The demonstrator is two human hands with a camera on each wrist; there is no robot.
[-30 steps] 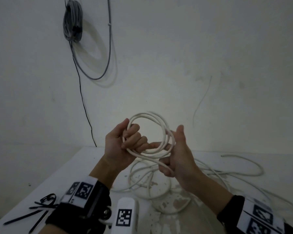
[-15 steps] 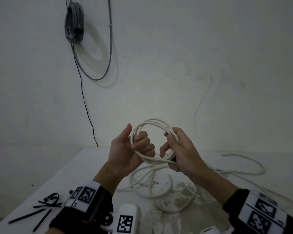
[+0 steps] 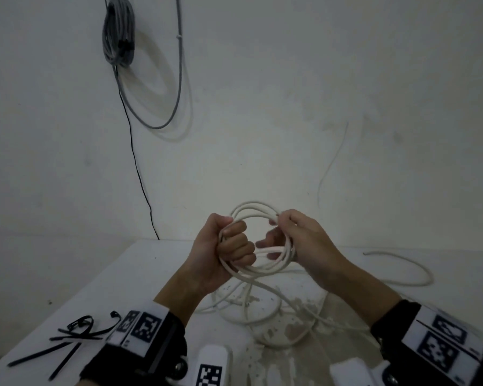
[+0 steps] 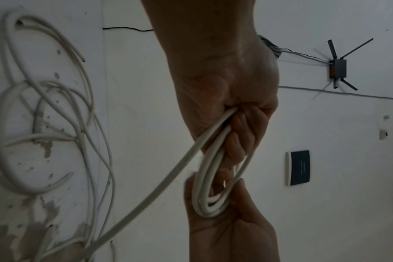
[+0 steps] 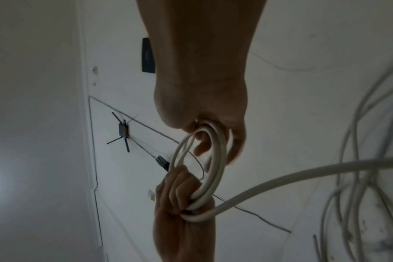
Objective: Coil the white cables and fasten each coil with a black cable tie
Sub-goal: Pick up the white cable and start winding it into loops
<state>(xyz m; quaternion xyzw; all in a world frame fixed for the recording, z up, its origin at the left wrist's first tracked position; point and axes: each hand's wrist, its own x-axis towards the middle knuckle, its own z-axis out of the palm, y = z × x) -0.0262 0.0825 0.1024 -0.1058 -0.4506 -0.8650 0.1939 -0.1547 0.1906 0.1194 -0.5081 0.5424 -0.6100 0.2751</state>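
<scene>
- Gripping one side of the white cable coil (image 3: 258, 243) in the head view, the left hand (image 3: 221, 252) sat at frame centre with its fingers clenched round the strands; the right hand (image 3: 299, 240) held the coil's opposite side, fingers curled through the loops, both raised above the white table (image 3: 81, 291).
- A loose run of the cable dropped from the coil to more white cables (image 3: 251, 307) lying tangled on the table below the hands, and another cable (image 3: 402, 271) curved across the right of the frame.
- Black cable ties (image 3: 67, 338) lay in the lower left of the frame, well apart from the coil; a grey cable bundle (image 3: 119, 32) hung on the wall at upper left.
- In the left wrist view, the left hand (image 4: 231, 99) was fisted round the coil (image 4: 213, 177) at centre, and the right hand (image 4: 231, 230) grasped its lower end; a black router (image 4: 338, 68) was on the wall at upper right.
- In the right wrist view, the right hand (image 5: 202, 106) grasped the coil (image 5: 215, 159) from above, the left hand (image 5: 182, 212) from below, with one strand trailing off to the right edge.
</scene>
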